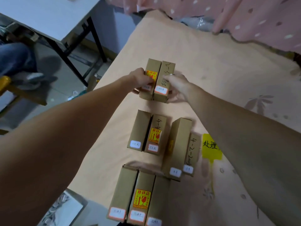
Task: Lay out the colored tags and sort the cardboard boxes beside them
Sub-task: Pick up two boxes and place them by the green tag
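Note:
Two narrow cardboard boxes stand side by side at the far end of the row on the peach sheet. My left hand [141, 79] grips the left box [152, 67], which bears a red-and-yellow fragile sticker. My right hand [176, 86] grips the right box [166, 74], which has handwriting on top. Nearer lies a second pair of boxes [147, 132], then another pair [180, 149] to its right, and three boxes [138, 193] closest to me. A yellow tag [210, 146] with black characters lies beside the right pair, partly hidden under my right forearm.
The peach sheet [211, 66] covers the work surface, whose left edge drops to the floor. A white table [48, 15] with black legs stands at the upper left, with a seated person's legs [16, 59] under it. Pink patterned cloth [244, 17] lies at the back.

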The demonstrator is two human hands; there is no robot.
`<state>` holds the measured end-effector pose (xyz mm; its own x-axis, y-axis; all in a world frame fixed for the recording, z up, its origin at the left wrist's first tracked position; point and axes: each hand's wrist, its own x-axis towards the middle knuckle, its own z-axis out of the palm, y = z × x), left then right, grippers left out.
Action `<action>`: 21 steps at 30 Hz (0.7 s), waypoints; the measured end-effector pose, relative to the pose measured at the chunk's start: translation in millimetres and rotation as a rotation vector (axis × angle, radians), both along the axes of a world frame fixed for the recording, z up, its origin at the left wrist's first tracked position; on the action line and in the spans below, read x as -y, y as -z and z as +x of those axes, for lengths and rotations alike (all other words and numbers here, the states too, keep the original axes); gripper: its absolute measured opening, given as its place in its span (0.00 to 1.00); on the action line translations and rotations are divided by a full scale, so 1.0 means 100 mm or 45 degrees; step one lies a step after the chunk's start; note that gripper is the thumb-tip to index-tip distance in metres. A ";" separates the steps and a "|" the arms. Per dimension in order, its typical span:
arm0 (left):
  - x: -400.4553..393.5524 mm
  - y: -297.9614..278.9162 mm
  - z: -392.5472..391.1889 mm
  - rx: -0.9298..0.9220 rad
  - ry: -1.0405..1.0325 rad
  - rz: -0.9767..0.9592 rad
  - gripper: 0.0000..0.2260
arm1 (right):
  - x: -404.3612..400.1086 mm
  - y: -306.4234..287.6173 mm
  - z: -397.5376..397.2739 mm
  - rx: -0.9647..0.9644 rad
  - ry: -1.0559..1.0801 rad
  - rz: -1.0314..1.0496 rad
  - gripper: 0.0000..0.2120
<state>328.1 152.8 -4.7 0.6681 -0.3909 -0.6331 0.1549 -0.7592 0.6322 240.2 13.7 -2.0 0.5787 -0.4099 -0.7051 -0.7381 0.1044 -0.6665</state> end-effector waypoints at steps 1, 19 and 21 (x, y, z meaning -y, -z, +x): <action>0.01 -0.10 0.01 0.009 -0.014 -0.025 0.19 | 0.02 -0.11 0.00 0.023 0.008 -0.020 0.04; 0.66 -2.08 -1.53 0.374 0.005 -0.391 0.21 | 0.72 -2.09 -1.72 0.535 0.216 -0.271 0.02; 0.73 -2.17 -1.88 0.356 0.062 -0.385 0.21 | 0.82 -2.18 -2.10 0.541 0.227 -0.276 0.04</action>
